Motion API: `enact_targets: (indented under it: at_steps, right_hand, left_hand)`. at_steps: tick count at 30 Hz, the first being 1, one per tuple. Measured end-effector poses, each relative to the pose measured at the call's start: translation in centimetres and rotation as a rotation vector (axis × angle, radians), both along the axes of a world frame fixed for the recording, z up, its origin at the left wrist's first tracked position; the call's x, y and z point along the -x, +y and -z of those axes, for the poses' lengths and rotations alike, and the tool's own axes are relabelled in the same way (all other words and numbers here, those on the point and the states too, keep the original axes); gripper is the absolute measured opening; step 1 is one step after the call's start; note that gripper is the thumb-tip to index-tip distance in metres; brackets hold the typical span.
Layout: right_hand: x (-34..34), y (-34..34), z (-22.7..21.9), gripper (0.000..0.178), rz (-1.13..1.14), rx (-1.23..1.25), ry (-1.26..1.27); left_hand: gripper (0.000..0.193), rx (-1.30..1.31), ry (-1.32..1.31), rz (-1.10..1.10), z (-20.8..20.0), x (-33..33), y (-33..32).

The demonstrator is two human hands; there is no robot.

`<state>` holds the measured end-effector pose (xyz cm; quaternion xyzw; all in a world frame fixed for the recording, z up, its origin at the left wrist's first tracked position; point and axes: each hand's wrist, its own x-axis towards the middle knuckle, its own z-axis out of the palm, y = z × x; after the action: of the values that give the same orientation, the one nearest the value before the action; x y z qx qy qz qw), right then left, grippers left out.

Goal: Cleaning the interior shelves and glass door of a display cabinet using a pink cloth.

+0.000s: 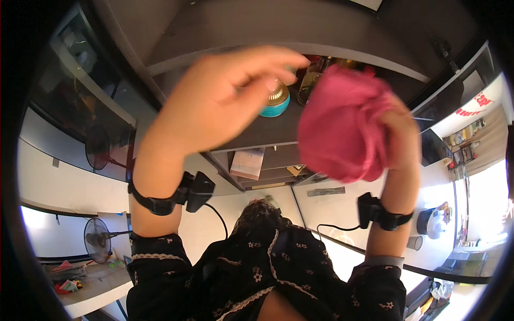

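Observation:
My right hand (402, 136) grips a bunched pink cloth (342, 125), raised in front of a dark shelf. At the shelf's front, my left hand (217, 99) reaches in with thumb and fingers apart, slightly blurred. Its thumb is close to a small round container (276, 108) with a turquoise body and a ribbed gold top; whether they touch I cannot tell. Behind it, a glass item (309, 85) stands partly hidden by the cloth. Farther back are some red and gold things, too covered to name. Black bands with small boxes and cables circle both my forearms.
Above runs a dark shelf board (289, 27). On a lower shelf lies a booklet or card (247, 163). Glass-fronted doors (80, 91) flank the cabinet at left. A fan (98, 239) stands by a cluttered counter (91, 289) at lower left. A bright window (484, 195) is at right.

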<state>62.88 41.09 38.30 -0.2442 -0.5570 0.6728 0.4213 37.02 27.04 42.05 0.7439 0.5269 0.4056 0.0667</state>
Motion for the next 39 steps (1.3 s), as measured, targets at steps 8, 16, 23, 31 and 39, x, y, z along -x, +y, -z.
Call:
enact_targets:
  at_steps: [8,16,23,31,39]
  right_hand:
    - [1.4,3.5,-11.0,0.035,0.679,-1.006,-0.474]
    - [3.0,7.8,-9.1,0.054,-0.097,-1.097,-0.752]
    - [3.2,9.3,-8.8,0.05,-0.01,-0.828,-0.683]
    - [1.7,14.5,-6.1,0.047,0.023,-1.08,-0.852]
    - [-1.4,17.5,-6.6,0.044,0.152,-1.001,-1.069]
  left_hand:
    - [0.027,-0.279,0.25,-0.462,-1.4,2.4,1.8]
    - [0.033,-0.175,0.422,-0.698,-2.4,2.9,3.7]
    - [0.04,-0.189,0.511,-0.763,-2.1,2.7,4.1]
    - [0.04,-0.071,0.478,-0.863,-2.8,1.0,3.6]
    - [0.04,-0.055,0.502,-0.882,-2.7,0.9,3.8]
